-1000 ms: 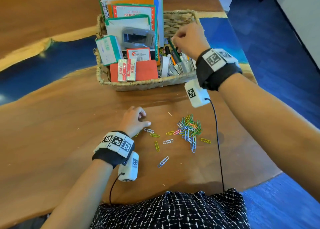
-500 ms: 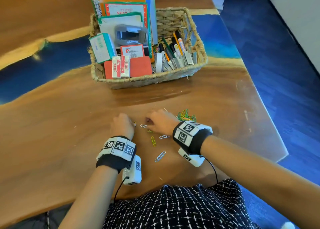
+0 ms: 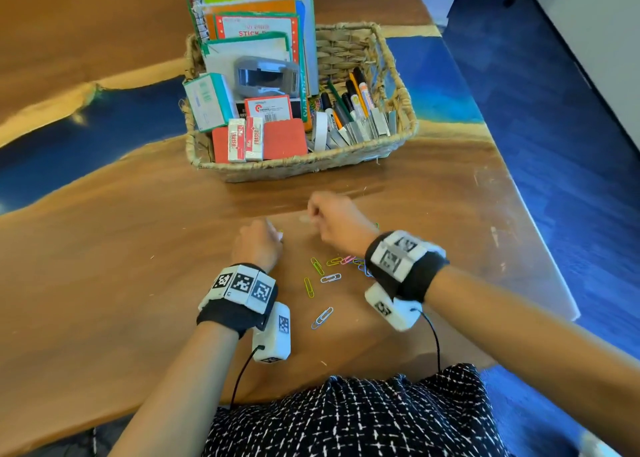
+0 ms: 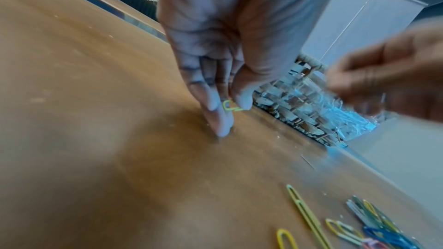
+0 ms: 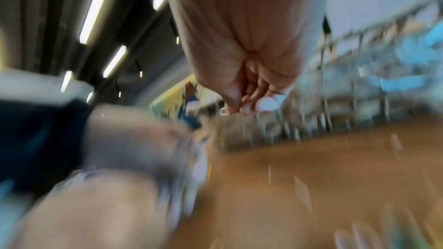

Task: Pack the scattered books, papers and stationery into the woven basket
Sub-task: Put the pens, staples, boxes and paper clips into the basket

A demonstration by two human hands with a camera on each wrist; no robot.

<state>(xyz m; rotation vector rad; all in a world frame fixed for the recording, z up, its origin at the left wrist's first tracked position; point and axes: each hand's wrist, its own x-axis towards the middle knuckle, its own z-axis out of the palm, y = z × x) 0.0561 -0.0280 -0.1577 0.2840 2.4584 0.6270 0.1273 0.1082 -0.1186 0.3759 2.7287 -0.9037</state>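
At the fingertips of the left hand [image 4: 215,48], a yellow-green paper clip [image 4: 230,105] is pinched between thumb and forefinger, one fingertip touching the wooden table [image 3: 104,266]. The right hand [image 3: 334,219] is held just off the table beside it, fingers bunched; a pale loop, judged to be a white paper clip [image 5: 223,111], is seen at its thumb in the blurred right wrist view, so a pinch is indicated but not confirmed in detail. Nearer the body, loose paper clips [image 3: 320,276] lie scattered in several colours, with a denser cluster partly hidden under the right wrist. Beyond the hands, the woven basket [image 3: 394,76] stands well apart from the clips, already filled with upright books and papers, boxed erasers, a tape dispenser and markers.

Risk is judged as follows: the clips are thin, smooth wire lying flat, so a pinched clip could slip in transit, and one dropped into the crowded basket could slide out of reach between items or catch in the open weave. The remaining clips appear undamaged.
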